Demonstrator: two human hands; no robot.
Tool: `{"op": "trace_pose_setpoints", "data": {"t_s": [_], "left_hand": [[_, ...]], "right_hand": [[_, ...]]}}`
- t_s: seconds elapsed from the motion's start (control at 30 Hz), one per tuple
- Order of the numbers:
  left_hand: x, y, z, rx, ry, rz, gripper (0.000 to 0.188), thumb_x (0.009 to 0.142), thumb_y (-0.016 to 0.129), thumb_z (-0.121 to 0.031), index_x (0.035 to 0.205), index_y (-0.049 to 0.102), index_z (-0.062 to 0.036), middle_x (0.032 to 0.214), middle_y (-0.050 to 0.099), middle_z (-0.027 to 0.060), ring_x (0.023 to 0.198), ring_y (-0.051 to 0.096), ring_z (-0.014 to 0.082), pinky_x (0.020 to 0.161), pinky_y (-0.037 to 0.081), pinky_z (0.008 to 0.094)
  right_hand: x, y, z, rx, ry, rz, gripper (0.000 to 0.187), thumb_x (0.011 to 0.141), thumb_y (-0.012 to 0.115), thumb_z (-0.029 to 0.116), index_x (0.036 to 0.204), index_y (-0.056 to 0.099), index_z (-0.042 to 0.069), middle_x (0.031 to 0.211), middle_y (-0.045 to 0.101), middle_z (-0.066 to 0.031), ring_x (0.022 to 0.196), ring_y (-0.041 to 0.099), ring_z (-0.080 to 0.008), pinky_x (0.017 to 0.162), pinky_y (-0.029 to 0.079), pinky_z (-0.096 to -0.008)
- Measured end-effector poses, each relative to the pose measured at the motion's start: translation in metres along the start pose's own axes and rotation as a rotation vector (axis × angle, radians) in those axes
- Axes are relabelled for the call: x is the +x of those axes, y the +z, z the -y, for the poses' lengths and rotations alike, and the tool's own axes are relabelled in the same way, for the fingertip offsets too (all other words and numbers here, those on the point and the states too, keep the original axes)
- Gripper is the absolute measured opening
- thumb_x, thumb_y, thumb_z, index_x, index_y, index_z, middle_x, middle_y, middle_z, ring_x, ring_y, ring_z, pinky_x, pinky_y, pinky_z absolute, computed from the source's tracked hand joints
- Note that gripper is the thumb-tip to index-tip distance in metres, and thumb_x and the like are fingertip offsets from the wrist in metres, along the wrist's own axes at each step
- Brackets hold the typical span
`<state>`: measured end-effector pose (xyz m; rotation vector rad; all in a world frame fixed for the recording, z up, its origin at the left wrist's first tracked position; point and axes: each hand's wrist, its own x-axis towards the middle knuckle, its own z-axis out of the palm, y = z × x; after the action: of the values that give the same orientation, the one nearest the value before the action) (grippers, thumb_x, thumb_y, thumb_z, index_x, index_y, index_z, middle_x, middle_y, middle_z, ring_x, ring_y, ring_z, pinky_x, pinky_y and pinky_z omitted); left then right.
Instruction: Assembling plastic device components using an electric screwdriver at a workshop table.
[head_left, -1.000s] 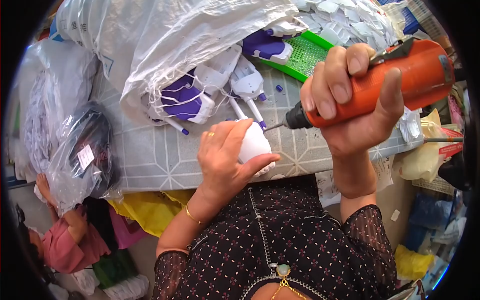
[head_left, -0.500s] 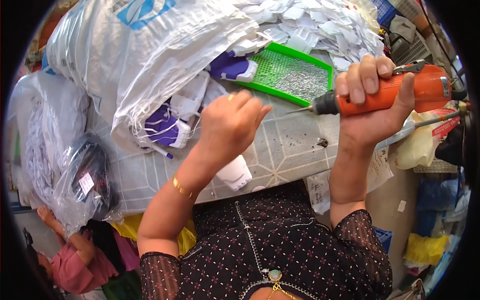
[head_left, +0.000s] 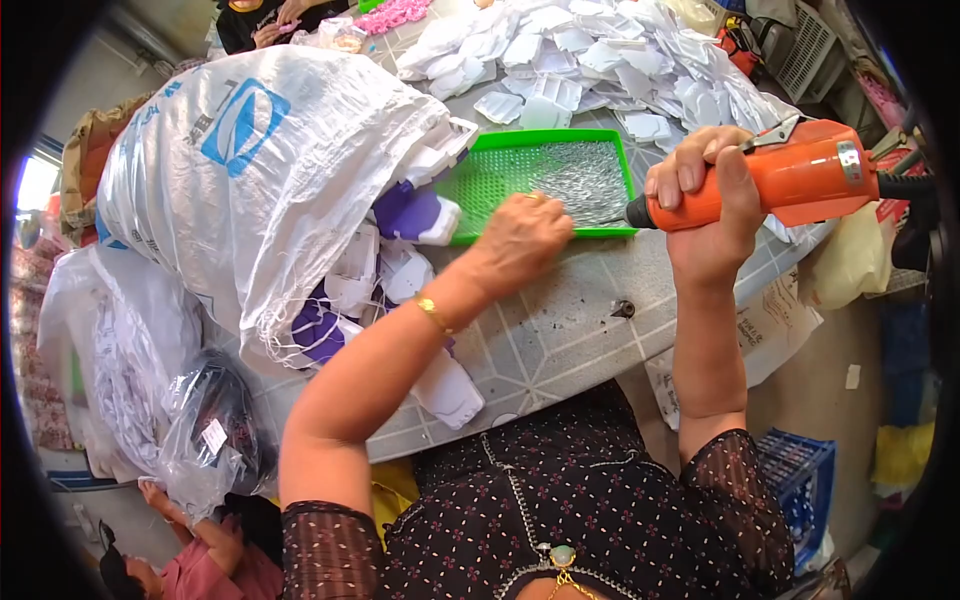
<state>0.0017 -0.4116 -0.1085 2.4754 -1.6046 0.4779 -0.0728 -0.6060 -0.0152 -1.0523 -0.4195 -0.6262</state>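
My right hand (head_left: 703, 200) is wrapped round an orange electric screwdriver (head_left: 800, 178), held level with its black nose toward the left. The nose comes close to the right end of a shallow green tray (head_left: 475, 195). Small silvery screws (head_left: 590, 180) lie heaped in that tray's right part. My left hand (head_left: 520, 242) reaches over the near rim to the edge of the screws. Its fingers are bent and drawn together; whatever they may hold is hidden. Near my left forearm lie a white plastic casing (head_left: 447, 388) and purple-and-white casings (head_left: 415, 213) by a sack's mouth.
A big white woven sack (head_left: 270, 170) fills the left of the table. White plastic pieces (head_left: 560, 70) are piled behind the tray. A small dark bit (head_left: 622, 309) lies on the table (head_left: 540, 350). Clear bags (head_left: 130, 350) and a person (head_left: 200, 560) are at left.
My left hand has moved right and away from me, from beside the casings to the screws. My right hand still holds the screwdriver. The view has shifted, showing more of the table's far side.
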Motion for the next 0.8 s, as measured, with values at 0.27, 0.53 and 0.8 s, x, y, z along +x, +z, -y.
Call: {"op": "trace_pose_setpoints", "data": {"t_s": [0.27, 0.53, 0.8], "left_hand": [[0.061, 0.042, -0.043, -0.105, -0.076, -0.079, 0.015, 0.088, 0.061, -0.019, 0.077, 0.066, -0.0091, 0.083, 0.062, 0.0089, 0.087, 0.064, 0.0265, 0.076, 0.048, 0.0418], [-0.021, -0.042, -0.054, -0.02, -0.145, -0.148, 0.037, 0.077, 0.08, -0.021, 0.106, 0.062, -0.0064, 0.097, 0.058, 0.0089, 0.096, 0.059, 0.0286, 0.085, 0.043, 0.0422], [-0.153, -0.103, -0.107, -0.031, -0.442, -0.246, 0.068, 0.069, 0.089, -0.035, 0.124, 0.064, -0.0031, 0.124, 0.061, 0.0183, 0.114, 0.057, 0.0352, 0.093, 0.047, 0.0468]], "right_hand": [[0.011, 0.006, -0.004, -0.04, 0.022, 0.004, 0.021, 0.099, 0.061, 0.025, 0.094, 0.05, 0.009, 0.078, 0.05, -0.0032, 0.061, 0.051, -0.0137, 0.066, 0.049, -0.0339], [0.033, 0.011, -0.05, 0.033, 0.065, -0.059, 0.019, 0.098, 0.063, 0.021, 0.093, 0.05, 0.008, 0.075, 0.049, -0.0011, 0.06, 0.052, -0.0128, 0.065, 0.048, -0.0321], [0.045, 0.036, -0.131, -0.033, 0.204, -0.002, 0.019, 0.09, 0.075, 0.012, 0.09, 0.057, 0.006, 0.067, 0.057, -0.0001, 0.054, 0.057, -0.0114, 0.056, 0.049, -0.0287]]}}
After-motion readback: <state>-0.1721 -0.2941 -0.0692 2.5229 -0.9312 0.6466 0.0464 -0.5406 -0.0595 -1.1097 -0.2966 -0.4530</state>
